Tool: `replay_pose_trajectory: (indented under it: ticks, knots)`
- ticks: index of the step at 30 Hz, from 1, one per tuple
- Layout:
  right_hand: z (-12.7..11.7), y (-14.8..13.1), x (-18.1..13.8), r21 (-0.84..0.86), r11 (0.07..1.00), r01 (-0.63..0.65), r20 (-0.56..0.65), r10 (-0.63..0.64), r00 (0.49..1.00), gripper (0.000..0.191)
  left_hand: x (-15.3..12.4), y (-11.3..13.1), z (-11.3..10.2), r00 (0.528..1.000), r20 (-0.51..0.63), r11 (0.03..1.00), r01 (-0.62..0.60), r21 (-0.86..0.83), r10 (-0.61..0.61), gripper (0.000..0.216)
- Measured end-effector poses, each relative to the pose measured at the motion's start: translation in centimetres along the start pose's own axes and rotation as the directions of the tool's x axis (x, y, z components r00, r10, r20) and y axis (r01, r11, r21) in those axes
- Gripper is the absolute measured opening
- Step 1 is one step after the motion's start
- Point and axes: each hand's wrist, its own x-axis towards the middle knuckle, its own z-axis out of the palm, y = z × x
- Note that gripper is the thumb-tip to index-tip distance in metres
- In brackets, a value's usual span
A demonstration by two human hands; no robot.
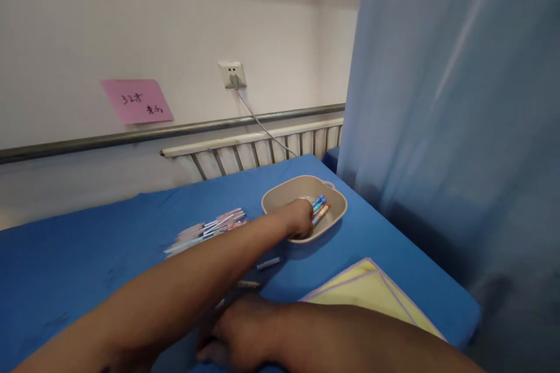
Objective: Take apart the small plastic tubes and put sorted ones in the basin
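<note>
My left hand reaches down into a beige plastic basin, its fingers curled and mostly hidden. Beside its knuckles, several blue and orange markers lie in the basin; whether the hand grips any of them does not show. Across the bottom of the view, under the left forearm, my right hand is low over the blue sheet with bent fingers, blurred. Near it lie a pale pen and another light pen. A pile of pink, white and light-blue pens spreads behind the left forearm.
A blue-sheeted bed carries everything. Yellow cloths with purple edging lie at the right. Behind are a white bed rail, a wall socket with a plugged cord and a pink note. A blue curtain hangs along the right.
</note>
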Motion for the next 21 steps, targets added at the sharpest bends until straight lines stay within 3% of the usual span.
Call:
replay_pose_trajectory:
  ticks: [5,10,14,15,18,21]
  knots:
    - [0.0,0.0,0.1,0.014,1.0,-0.001,0.022,0.001,1.0,0.027,0.3,0.3,0.9,1.0,-0.021,0.996,0.02,0.083,-0.019,0.029]
    - [0.5,0.4,-0.3,0.046,0.998,0.036,-0.049,-0.033,0.998,0.025,-0.3,0.5,0.8,0.985,-0.173,0.996,-0.016,0.082,0.03,0.022]
    - [0.9,0.9,-0.8,0.108,0.99,0.089,-0.129,-0.075,0.989,0.023,-3.1,-0.7,-0.3,0.946,-0.32,0.999,-0.047,0.015,0.049,0.021]
    - [1.0,1.1,-0.8,0.164,0.983,0.079,-0.187,-0.048,0.981,0.021,-4.3,-1.4,-0.5,0.934,-0.355,0.998,-0.055,-0.013,0.047,0.023]
    - [1.5,1.8,-0.6,0.456,0.888,-0.057,-0.282,0.205,0.937,0.015,-9.1,-4.9,0.1,0.896,-0.443,0.992,-0.051,-0.113,-0.005,0.027]
    - [1.8,2.6,-0.2,0.707,0.705,-0.054,-0.328,0.395,0.858,0.01,-14.7,-9.1,3.4,0.816,-0.552,0.921,-0.069,-0.385,-0.17,0.027]
